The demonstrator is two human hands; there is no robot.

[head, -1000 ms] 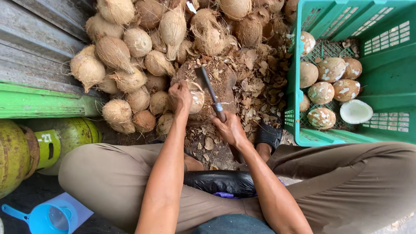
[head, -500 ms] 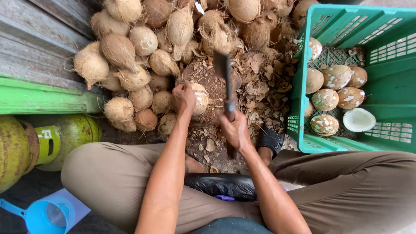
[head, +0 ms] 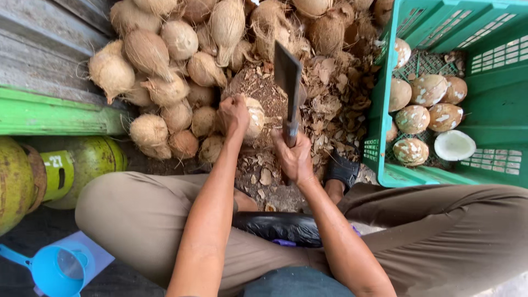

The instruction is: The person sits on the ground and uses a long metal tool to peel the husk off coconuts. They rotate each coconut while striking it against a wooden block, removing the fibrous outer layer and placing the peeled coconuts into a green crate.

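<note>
Left hand [head: 234,114]: clasped over the coconut [head: 253,116], pinning it on the chopping block [head: 264,91].
Right hand [head: 294,157]: fisted round the cleaver [head: 287,82] handle, just right of the coconut.
Change: blade swung up from beside the coconut half a second ago, now raised on edge above the block.
Meaning: probably poised for another chop at the husk.
Right of block: green crate [head: 495,104] holding peeled coconuts [head: 429,91].

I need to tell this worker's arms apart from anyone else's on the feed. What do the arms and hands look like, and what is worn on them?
Both forearms are bare from the elbow down: no sleeves, gloves, watch or bands show. The left hand and right hand are bare too, with no rings visible. Any sleeve higher up lies outside the picture. Lower in view are olive-brown trousers and one black sandal.
</note>
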